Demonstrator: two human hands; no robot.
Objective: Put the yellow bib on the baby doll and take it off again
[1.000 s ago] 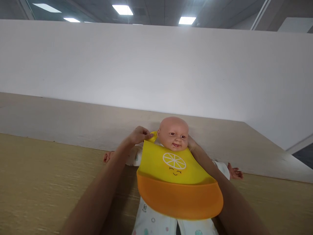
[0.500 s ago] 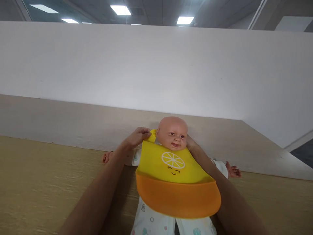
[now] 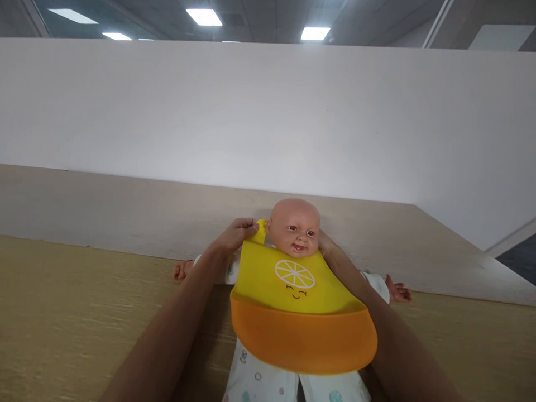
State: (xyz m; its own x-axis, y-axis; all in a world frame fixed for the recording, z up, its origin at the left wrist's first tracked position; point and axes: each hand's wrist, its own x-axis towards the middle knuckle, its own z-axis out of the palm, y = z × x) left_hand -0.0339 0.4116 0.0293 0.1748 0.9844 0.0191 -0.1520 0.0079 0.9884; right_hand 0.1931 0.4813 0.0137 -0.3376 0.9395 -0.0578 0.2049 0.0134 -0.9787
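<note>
A baby doll (image 3: pixel 295 223) with a bald head lies face up in white patterned clothes, its arms stretched out to both sides. Over its chest spreads a yellow bib (image 3: pixel 274 285) with a citrus slice, a smiling face and an orange catch pocket (image 3: pixel 304 338). My left hand (image 3: pixel 239 233) pinches the bib's neck strap (image 3: pixel 262 230) beside the doll's head. My right hand (image 3: pixel 325 243) reaches behind the other side of the head and neck. Its fingers are hidden there, so I cannot see what they hold.
Under the doll is a yellowish-brown surface (image 3: pixel 84 312). A pale ledge (image 3: pixel 125 206) runs along behind it, with a white wall panel (image 3: pixel 251 111) rising at the back. Glass and ceiling lights show above the panel.
The view has shifted very slightly. Both hands, the bib and the doll keep nearly the same places.
</note>
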